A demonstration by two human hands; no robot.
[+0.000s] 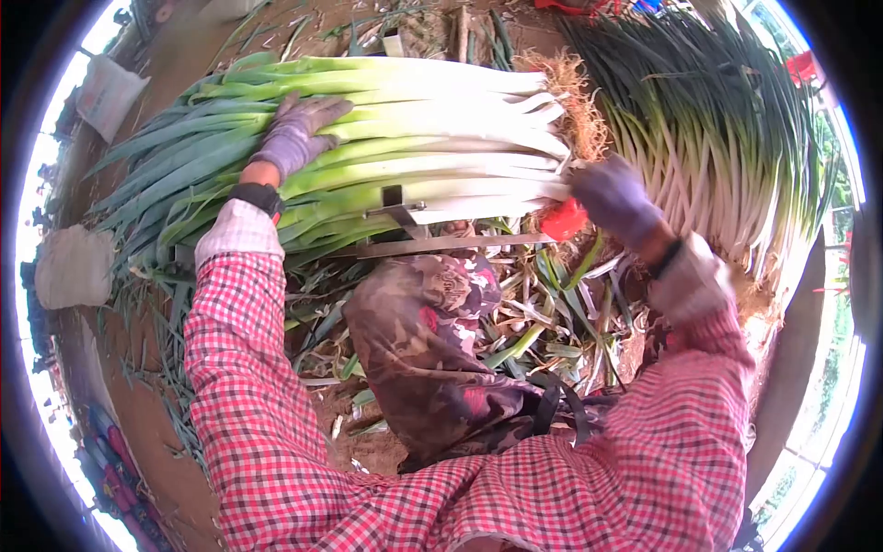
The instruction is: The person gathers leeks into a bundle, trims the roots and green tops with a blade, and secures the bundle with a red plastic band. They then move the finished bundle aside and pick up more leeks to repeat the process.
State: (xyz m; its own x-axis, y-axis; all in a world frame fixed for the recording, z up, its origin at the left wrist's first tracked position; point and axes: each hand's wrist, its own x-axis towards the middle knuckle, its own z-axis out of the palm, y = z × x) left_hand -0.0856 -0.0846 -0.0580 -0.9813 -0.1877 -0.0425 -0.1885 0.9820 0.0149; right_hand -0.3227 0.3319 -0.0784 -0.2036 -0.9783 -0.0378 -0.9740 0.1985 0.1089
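- The left grip (pixel 292 140), in a greyish-purple glove, lies open, palm down, fingers spread across long green-and-white leeks (pixel 441 138) at upper centre-left.
- The right grip (pixel 614 198), gloved purple, is beside their brown, stringy roots (pixel 579 106); blur hides whether its fingers are closed.
- A bright red object (pixel 562 222) is just beside it, at the end of a long, thin, flat strip (pixel 460 243).
- A flat, light palm should steady the stalks without bruising; fingers are best kept off the strip's edges.
- More dark-green-topped leeks (pixel 717 156) lie upper right.
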